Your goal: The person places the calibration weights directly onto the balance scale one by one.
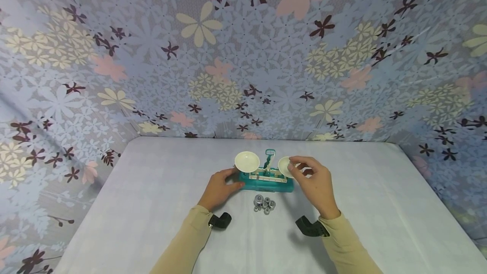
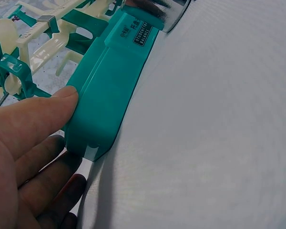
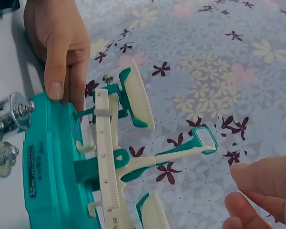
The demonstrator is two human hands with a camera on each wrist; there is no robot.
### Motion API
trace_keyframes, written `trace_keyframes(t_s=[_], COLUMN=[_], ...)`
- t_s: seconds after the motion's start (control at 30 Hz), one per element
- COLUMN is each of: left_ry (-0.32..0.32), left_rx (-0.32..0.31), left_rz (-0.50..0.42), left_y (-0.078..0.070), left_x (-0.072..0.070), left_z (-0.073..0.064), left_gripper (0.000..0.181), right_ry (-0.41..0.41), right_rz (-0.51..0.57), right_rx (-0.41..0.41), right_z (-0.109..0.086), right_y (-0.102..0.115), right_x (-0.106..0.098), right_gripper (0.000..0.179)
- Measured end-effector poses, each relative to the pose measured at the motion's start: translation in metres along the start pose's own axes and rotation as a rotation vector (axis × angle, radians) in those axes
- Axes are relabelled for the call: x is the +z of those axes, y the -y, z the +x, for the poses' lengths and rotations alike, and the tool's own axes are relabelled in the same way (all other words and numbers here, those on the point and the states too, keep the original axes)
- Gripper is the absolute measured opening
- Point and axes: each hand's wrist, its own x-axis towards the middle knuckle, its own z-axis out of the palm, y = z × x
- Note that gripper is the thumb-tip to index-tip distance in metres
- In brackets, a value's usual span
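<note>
A teal student balance [image 1: 266, 186] with two cream pans stands on the white-covered table. My left hand [image 1: 220, 189] grips the left end of its base; in the left wrist view the thumb [image 2: 62, 102] presses on the base's edge, with the fingers around the end. Above the right pan [image 1: 283, 166] is my right hand [image 1: 315, 183], thumb and forefinger bent towards each other. In the right wrist view those fingers [image 3: 262, 179] are apart from the pan, with nothing visible between them. The left pan [image 1: 247, 162] looks bare. Several metal weights [image 1: 262, 203] stand before the base.
A graduated beam with a slider [image 3: 103, 113] runs along the balance, and a pointer reaches up to a small framed scale [image 1: 270, 152]. Flowered fabric [image 1: 243, 54] hangs behind the table [image 1: 152, 206]. Black devices [image 1: 312, 226] sit on both wrists.
</note>
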Motion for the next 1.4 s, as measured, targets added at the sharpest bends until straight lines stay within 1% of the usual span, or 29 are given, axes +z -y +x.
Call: trace_keyframes(t_s=[0.1, 0.2, 0.23, 0.27, 0.33, 0.37, 0.43, 0.47, 0.5, 0.53, 0.63, 0.7, 0.77, 0.87, 1.03, 1.13, 1.23, 1.4], left_ry=[-0.004, -0.006, -0.005, -0.004, -0.004, -0.005, -0.005, -0.006, -0.006, -0.006, -0.003, -0.001, 0.0, -0.002, -0.005, -0.003, 0.0, -0.003], left_rx=[0.005, 0.009, 0.009, 0.01, 0.015, 0.016, 0.017, 0.017, 0.016, 0.013, 0.005, 0.0, -0.001, 0.002, 0.008, 0.014, 0.015, 0.019], left_rz=[-0.004, -0.008, -0.007, -0.007, -0.011, -0.01, -0.012, -0.013, -0.014, -0.012, -0.003, 0.0, 0.005, 0.002, -0.006, -0.009, -0.009, -0.01], left_y=[0.0, 0.001, 0.001, 0.001, 0.001, 0.001, 0.001, 0.001, 0.001, 0.001, 0.001, 0.001, 0.001, 0.001, 0.001, 0.002, 0.001, 0.001], left_x=[0.0, 0.0, 0.0, 0.0, 0.0, 0.0, 0.0, 0.0, 0.0, 0.0, 0.001, 0.001, 0.001, 0.0, 0.001, 0.001, 0.0, -0.001], left_z=[0.0, 0.0, 0.0, 0.0, 0.0, 0.0, 0.001, 0.001, 0.001, 0.001, 0.001, 0.0, 0.0, 0.0, 0.0, 0.001, 0.001, 0.0], left_gripper=[0.056, 0.056, 0.056, 0.056, 0.057, 0.057, 0.057, 0.056, 0.056, 0.056, 0.056, 0.056, 0.056, 0.056, 0.056, 0.056, 0.056, 0.057], right_ry=[0.005, 0.005, 0.011, 0.021, 0.031, 0.038, 0.059, 0.068, 0.075, 0.088, 0.129, 0.157, 0.179, 0.2, 0.234, 0.268, 0.29, 0.315], right_rz=[0.028, 0.045, 0.014, 0.024, 0.012, 0.0, -0.022, -0.013, -0.001, 0.011, 0.05, 0.07, 0.047, 0.048, 0.029, 0.016, 0.026, 0.026], right_rx=[-0.018, -0.04, -0.037, -0.037, -0.051, -0.053, -0.052, -0.049, -0.057, -0.046, -0.007, 0.036, 0.07, 0.093, 0.089, 0.088, 0.076, 0.078], right_z=[-0.002, -0.003, -0.004, -0.005, -0.006, -0.006, -0.007, -0.007, -0.007, -0.008, -0.009, -0.011, -0.012, -0.013, -0.015, -0.016, -0.016, -0.016], right_y=[-0.012, -0.035, -0.04, -0.047, -0.06, -0.064, -0.065, -0.06, -0.052, -0.042, -0.007, 0.009, 0.014, 0.014, 0.013, 0.017, 0.029, 0.05], right_x=[0.004, 0.01, 0.012, 0.013, 0.017, 0.018, 0.019, 0.018, 0.017, 0.015, 0.008, 0.004, 0.003, 0.004, 0.005, 0.005, 0.002, -0.002], right_gripper=[0.022, 0.023, 0.024, 0.025, 0.026, 0.026, 0.026, 0.025, 0.025, 0.025, 0.025, 0.025, 0.024, 0.023, 0.023, 0.022, 0.02, 0.018])
